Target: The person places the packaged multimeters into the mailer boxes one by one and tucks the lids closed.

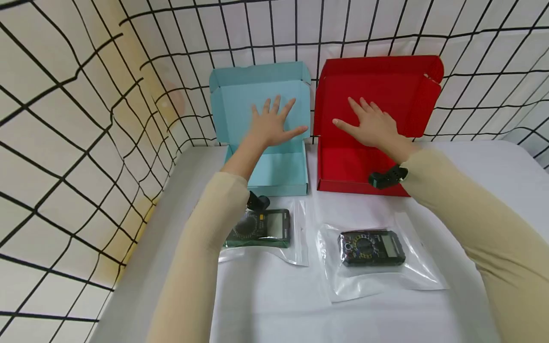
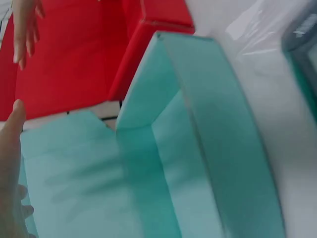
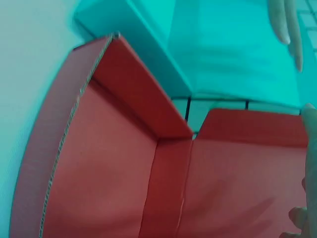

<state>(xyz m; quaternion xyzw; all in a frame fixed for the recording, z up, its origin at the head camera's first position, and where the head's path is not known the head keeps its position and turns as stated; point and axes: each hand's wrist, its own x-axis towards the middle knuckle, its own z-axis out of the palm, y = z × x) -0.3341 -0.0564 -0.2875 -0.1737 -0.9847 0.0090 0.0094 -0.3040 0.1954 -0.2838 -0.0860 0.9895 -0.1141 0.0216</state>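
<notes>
My left hand is spread with straight fingers over the light blue box, in front of its raised lid. Over the red box my right hand spreads its fingers the same way. Both boxes stand side by side with lids up, and their trays show bare floors in the wrist views. Nearer to me lie two multimeters in clear plastic bags: one multimeter partly behind my left forearm, the other multimeter in front of the red box. Neither hand holds anything.
A black wire grid rises behind the boxes and along the left side. White cloth covers the table. A dark strap with a small device sits at my right wrist, and a similar device at the left.
</notes>
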